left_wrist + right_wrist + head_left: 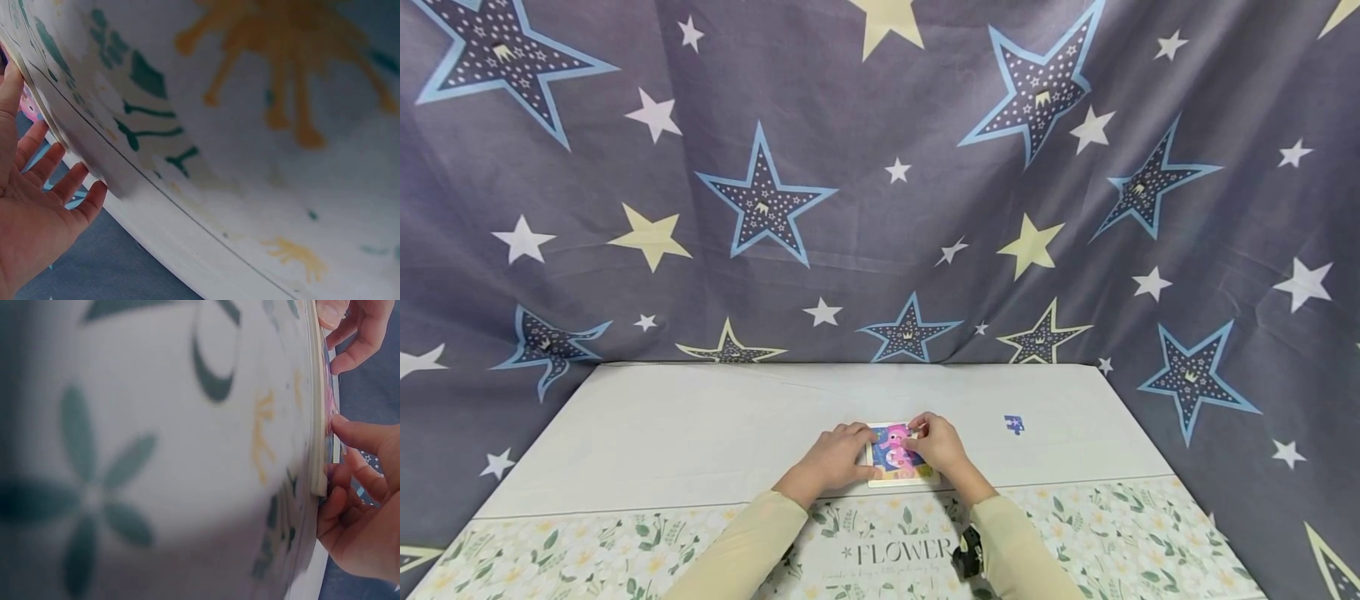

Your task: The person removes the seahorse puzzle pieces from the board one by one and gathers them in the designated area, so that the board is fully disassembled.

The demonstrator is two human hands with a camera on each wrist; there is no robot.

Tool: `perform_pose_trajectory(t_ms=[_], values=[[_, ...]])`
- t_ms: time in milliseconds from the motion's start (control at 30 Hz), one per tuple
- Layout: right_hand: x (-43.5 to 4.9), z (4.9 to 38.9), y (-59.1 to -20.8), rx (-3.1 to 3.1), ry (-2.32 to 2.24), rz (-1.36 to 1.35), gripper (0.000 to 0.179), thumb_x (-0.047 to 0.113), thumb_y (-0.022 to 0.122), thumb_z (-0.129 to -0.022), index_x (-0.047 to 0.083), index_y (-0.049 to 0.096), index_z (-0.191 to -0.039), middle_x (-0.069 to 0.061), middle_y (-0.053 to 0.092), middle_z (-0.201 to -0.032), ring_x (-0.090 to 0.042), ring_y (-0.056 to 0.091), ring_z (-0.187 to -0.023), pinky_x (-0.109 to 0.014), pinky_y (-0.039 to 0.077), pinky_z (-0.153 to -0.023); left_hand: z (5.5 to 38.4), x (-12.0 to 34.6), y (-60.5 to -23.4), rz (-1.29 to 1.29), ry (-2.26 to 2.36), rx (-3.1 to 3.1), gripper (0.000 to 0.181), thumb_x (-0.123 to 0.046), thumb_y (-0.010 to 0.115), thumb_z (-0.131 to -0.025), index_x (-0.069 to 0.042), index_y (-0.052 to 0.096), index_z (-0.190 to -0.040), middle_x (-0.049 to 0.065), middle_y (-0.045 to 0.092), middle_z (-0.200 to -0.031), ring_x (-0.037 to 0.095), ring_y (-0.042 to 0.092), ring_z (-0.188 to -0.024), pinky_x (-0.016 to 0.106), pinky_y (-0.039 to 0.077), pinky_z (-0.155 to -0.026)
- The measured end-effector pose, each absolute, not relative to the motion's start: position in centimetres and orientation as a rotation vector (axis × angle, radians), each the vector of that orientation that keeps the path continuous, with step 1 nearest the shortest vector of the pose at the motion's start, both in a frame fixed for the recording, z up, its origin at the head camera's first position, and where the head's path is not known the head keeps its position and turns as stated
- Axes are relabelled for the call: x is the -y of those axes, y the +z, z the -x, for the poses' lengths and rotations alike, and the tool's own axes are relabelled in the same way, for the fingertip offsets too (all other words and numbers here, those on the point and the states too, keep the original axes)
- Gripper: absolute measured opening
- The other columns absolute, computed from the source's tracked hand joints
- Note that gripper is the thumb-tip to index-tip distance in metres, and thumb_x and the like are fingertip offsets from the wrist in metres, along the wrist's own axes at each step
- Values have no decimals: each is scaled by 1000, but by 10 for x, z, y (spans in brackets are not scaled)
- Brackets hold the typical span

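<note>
In the head view a small jigsaw puzzle [895, 458] with a pink cartoon figure on blue lies in a pale shallow tray [904, 482]. My left hand [837, 457] steadies the tray's left side, thumb at the near corner and fingers at the far one. The left wrist view shows this left hand [47, 194] with its fingers spread and fairly straight. Over the puzzle's right side, my right hand [942, 446] bends its thumb and forefinger together around a puzzle piece, mostly hidden by the fingers. The right wrist view has this right hand [365, 506] with its thumb tip at the picture's surface.
A loose blue puzzle piece [1014, 424] lies on the white tabletop [722, 433], to the right of the tray. A floral cloth [1112, 533] with printed lettering covers the near strip. Behind the table hangs a dark star-patterned curtain [850, 217].
</note>
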State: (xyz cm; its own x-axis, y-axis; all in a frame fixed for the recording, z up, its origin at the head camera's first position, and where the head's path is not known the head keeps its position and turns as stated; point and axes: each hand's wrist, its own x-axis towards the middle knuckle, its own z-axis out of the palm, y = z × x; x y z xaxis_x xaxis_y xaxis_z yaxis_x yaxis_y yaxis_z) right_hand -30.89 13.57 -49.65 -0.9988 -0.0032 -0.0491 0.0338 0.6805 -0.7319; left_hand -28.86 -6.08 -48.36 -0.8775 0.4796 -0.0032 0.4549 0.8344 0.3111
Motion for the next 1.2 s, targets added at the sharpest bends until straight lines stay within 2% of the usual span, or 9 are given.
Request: perform_pose_trajectory(t_ms=[1200], values=[[-138, 313, -497, -2868, -1191, 75, 20, 19, 72, -82, 10, 59, -92, -1, 51, -71, -13, 45, -63, -24, 36, -56, 290, 60, -485, -736, 465, -2932, 56, -50, 65, -82, -15, 56, -124, 6, 52, -133, 28, 49, -120, 49, 40, -99]])
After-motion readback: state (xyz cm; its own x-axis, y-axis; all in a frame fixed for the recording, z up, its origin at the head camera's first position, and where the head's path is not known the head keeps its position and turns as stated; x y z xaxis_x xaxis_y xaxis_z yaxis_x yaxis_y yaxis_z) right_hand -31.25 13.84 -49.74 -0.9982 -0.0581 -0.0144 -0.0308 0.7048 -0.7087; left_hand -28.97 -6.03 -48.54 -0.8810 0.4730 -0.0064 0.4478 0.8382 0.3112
